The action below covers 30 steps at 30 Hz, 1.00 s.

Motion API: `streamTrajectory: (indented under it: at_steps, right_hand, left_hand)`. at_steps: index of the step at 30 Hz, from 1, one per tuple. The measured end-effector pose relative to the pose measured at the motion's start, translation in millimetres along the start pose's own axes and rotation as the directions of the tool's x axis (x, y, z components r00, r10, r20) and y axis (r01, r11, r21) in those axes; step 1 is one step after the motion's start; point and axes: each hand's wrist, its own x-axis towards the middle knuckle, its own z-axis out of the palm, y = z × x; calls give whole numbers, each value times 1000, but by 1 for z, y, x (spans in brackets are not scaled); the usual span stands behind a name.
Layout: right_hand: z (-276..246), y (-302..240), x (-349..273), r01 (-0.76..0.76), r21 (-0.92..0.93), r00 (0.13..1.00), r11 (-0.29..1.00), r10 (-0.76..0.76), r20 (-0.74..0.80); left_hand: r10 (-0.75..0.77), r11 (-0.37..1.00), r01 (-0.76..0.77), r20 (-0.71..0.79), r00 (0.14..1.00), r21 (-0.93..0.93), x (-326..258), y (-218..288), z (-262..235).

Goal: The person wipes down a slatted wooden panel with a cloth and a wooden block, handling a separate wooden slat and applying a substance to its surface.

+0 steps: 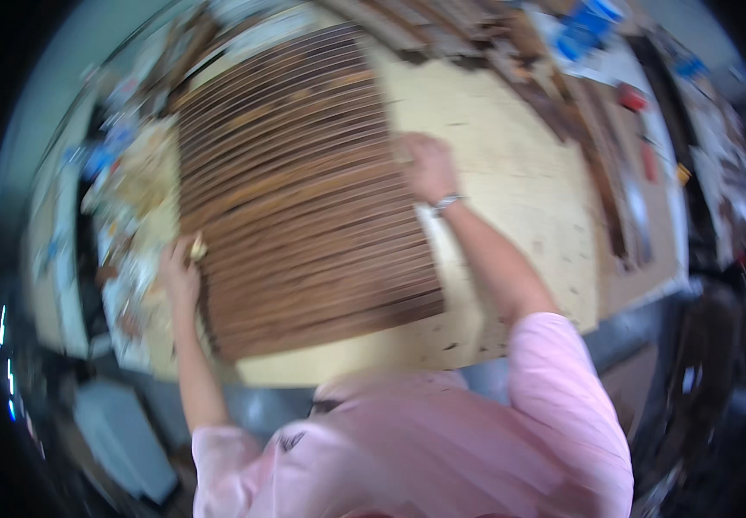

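A wide panel of dark brown wooden slats (pixel 299 186), laid side by side in rows, lies on a pale board in front of me. At its left edge, toward the near corner, is my left hand (pixel 180 274), its fingers closed around a small pale yellow piece (pixel 198 249) whose kind I cannot make out. My right hand (pixel 431 169), with a metal watch or bracelet on the wrist, is at the panel's right edge. Its fingers are curled toward the slat ends and smeared by motion, so whether they grip the wood is unclear.
The pale board (pixel 494 173) extends right of the panel. Loose brown wooden strips (pixel 593 155) lie along the far and right sides. A blue container (pixel 588 30) and a red item (pixel 632 97) stand far right. Crumpled clear plastic (pixel 135 250) clutters the left. A grey box (pixel 127 440) is below left.
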Motion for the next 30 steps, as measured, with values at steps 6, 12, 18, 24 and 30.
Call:
streamTrajectory:
  at_steps: [6, 12, 18, 24, 30]
  right_hand:
    - [12, 31, -11, 51, -151, 996, 987, -61, -62]
    - [12, 10, -10, -3, -131, 999, 991, 10, 52]
    - [13, 27, -10, 13, -226, 1000, 974, -8, 24]
    - [22, 31, -8, 34, -267, 999, 963, -32, 9]
    - [25, 41, -9, 31, -282, 1000, 959, -30, 10]
  left_hand:
    - [154, 988, -148, -249, 956, 39, 13, 45, -11]
    - [-67, 967, 120, -231, 971, 224, -14, -27, -16]
    - [239, 971, -239, -136, 961, 13, -10, 32, -26]
    - [-86, 957, 134, -189, 978, 256, -33, -27, -32]
    - [209, 972, -209, 11, 978, 109, -48, 19, -31]
